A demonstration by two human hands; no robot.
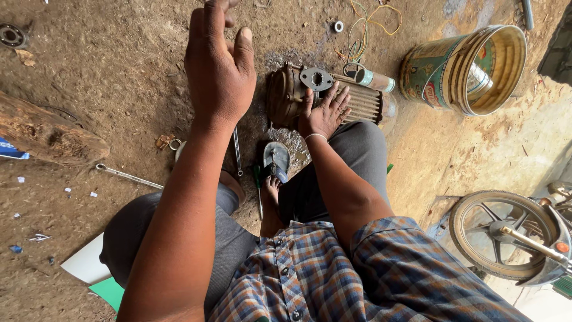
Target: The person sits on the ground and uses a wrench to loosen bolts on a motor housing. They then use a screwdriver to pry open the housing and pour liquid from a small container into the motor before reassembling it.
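Right now the right hand (325, 113) lies flat, fingers spread, on the finned engine cylinder (322, 98) that sits on the dirt floor (119, 71) far-centre, just beyond the person's knees. Palm is pressed onto the near face of the casting, fingertips next to a small grey flange plate (316, 78) on top of it; no closed grip, just an open hand bearing on the part. Left hand (219, 68) is raised in the air left of the cylinder, back of hand to the camera, fingers loosely extended, holding nothing that shows. Cylinder is brown and oily, fins running to the right, damp patch of ground around it. Touching or just beside its far right end: a small cylindrical can (374, 78). Further right, well apart, a large tin bucket (468, 68) tipped on its side, mouth toward the camera. Near the cylinder, between the legs: a foot in a grey sandal (276, 161), a screwdriver (258, 191) left of it. A spanner (128, 176) lies on the ground at left, near a wooden log (50, 134). Bearing (12, 36) at far left edge, small ring (338, 26) and loose wire (369, 21) at far centre. Motorcycle wheel (506, 232) at near right. Person wears a checked shirt (333, 274) and grey trousers (357, 149).
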